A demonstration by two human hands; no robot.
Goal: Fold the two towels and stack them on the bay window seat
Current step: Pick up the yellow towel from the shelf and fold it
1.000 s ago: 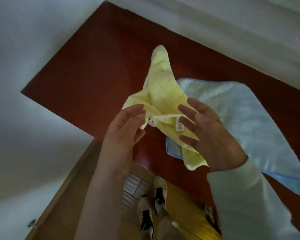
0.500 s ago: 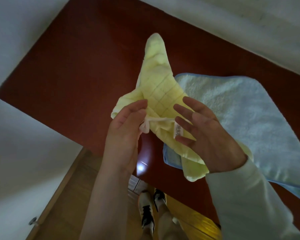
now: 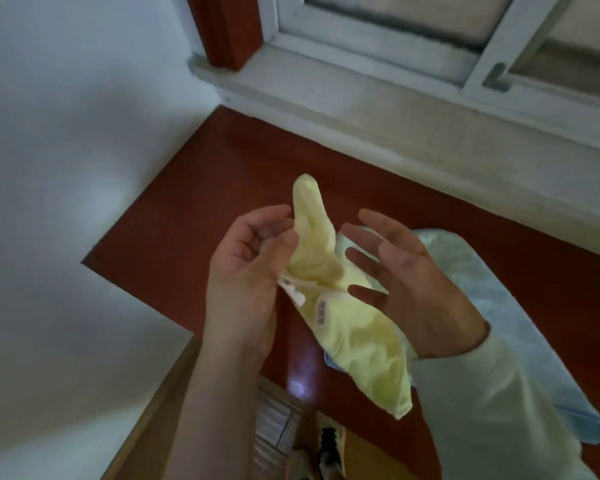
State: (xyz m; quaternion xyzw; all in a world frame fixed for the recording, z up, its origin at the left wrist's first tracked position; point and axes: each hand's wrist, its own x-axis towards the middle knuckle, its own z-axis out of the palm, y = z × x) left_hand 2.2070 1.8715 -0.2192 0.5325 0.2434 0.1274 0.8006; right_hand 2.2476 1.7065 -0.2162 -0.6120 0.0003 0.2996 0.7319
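Note:
A crumpled pale yellow towel (image 3: pixel 354 337) with a white loop and label hangs in the air between my hands, above the dark red window seat (image 3: pixel 194 216). My left hand (image 3: pixel 246 271) pinches its upper left edge with curled fingers. My right hand (image 3: pixel 406 289) is on the towel's right side with fingers spread, and the cloth drapes over its palm. A light blue towel (image 3: pixel 499 306) lies flat on the seat at the right, partly hidden by my right arm and the yellow towel.
White walls close the seat in on the left. A white window frame (image 3: pixel 430 71) and sill run along the back. Below the seat's front edge are a wooden floor (image 3: pixel 361 455) and my shoes (image 3: pixel 329 452).
The yellow towel has bunched up and narrowed between my hands. My head has tilted up, so the window frame has come into view. My right fingers have spread wider.

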